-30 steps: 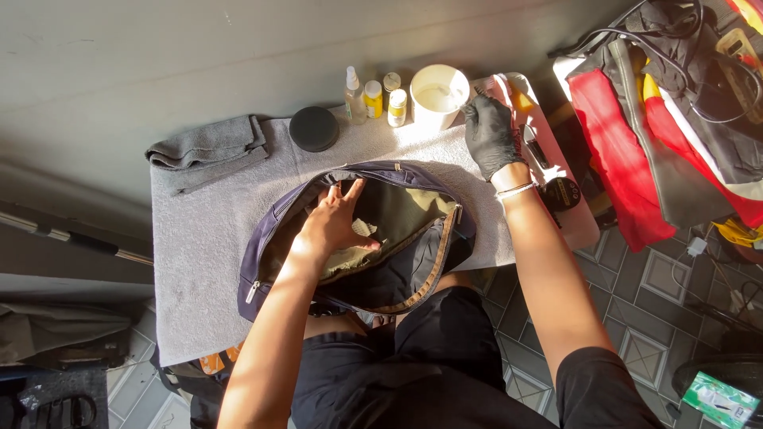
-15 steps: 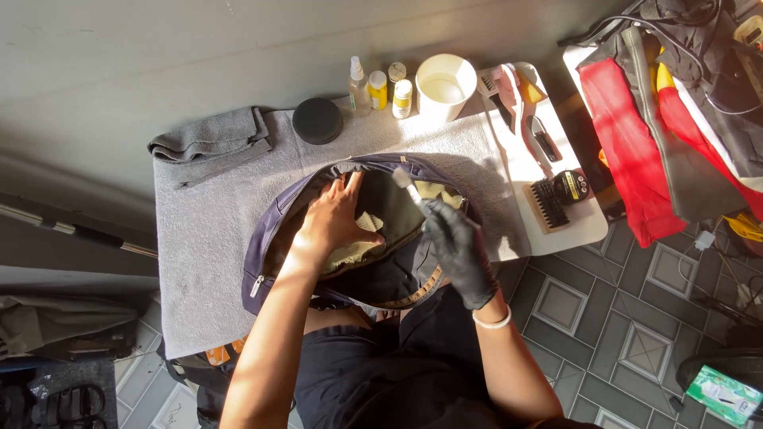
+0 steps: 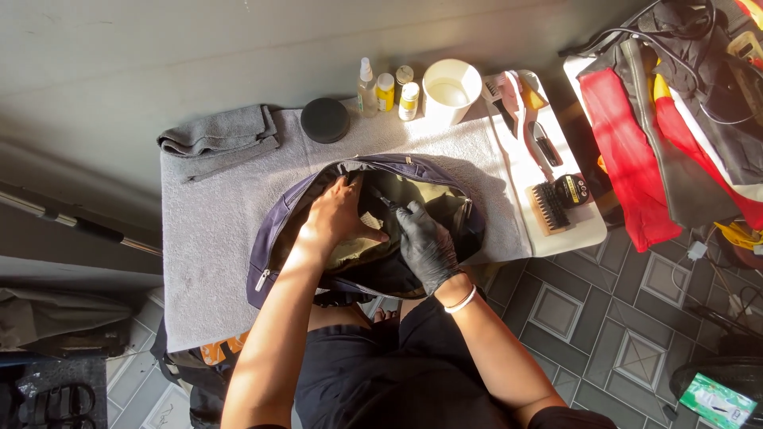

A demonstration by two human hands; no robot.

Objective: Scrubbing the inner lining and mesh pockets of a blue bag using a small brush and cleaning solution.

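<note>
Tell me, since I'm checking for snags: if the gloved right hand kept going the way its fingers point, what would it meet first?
The right hand points up and left into the open bag. It would probably meet the olive lining first, close beside the bare left hand; depth is unclear.

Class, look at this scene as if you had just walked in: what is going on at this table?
A person stands over a small table covered with a grey towel. An open purple bag lies on it. The bare left hand presses inside the bag on its olive lining, while the right hand, in a black glove, holds a small dark tool at the lining. Along the back stand small bottles, a white cup and a black round tin; brushes lie to the right.
</note>
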